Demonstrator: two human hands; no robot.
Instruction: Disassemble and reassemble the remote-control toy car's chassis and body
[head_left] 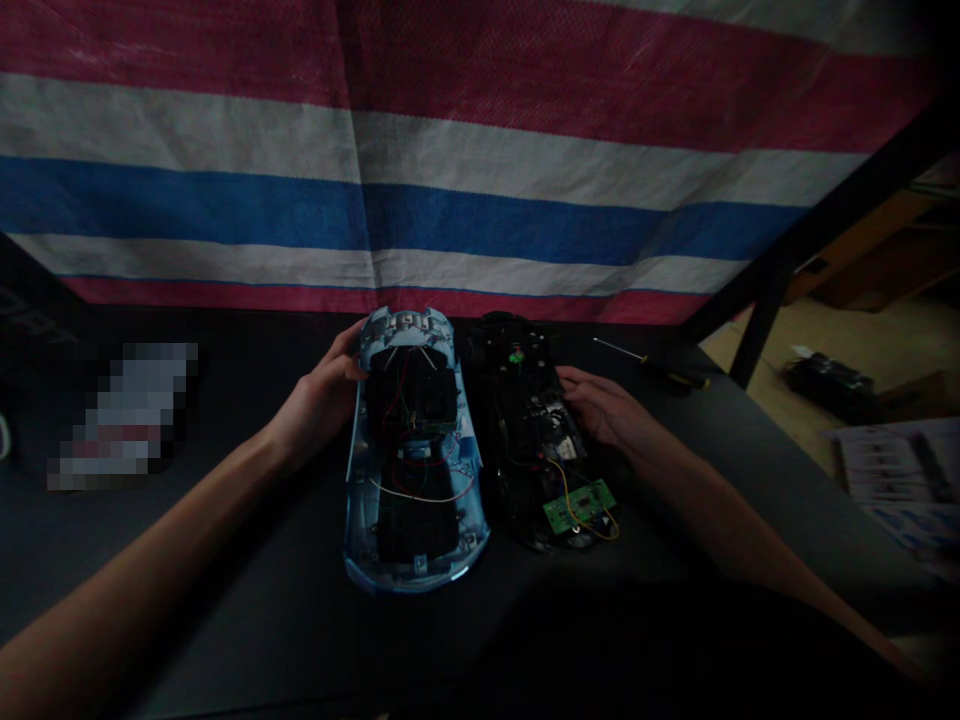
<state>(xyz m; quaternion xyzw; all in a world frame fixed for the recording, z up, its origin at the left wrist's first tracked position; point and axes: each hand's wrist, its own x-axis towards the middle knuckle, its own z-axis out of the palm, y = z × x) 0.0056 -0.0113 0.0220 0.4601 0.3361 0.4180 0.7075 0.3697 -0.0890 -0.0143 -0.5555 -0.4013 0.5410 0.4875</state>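
My left hand (321, 405) grips the upper left side of a pale blue toy car body shell (414, 455). The shell lies upside down, showing its dark inside with thin red, green and white wires. Close beside it on the right is the black toy car chassis (525, 425), and the fingers of my right hand (604, 405) are closed against its right edge. A green circuit board (579, 507) with a yellow wire rests at the chassis's near end. My left fingertips are partly hidden behind the shell.
A screwdriver (679, 377) lies on the dark table (262, 610) to the right of my right hand. At the left is a blurred-out flat object (135, 410). Striped red, white and blue sheeting (480, 220) hangs behind the table. Beyond the right edge, several things lie on the floor.
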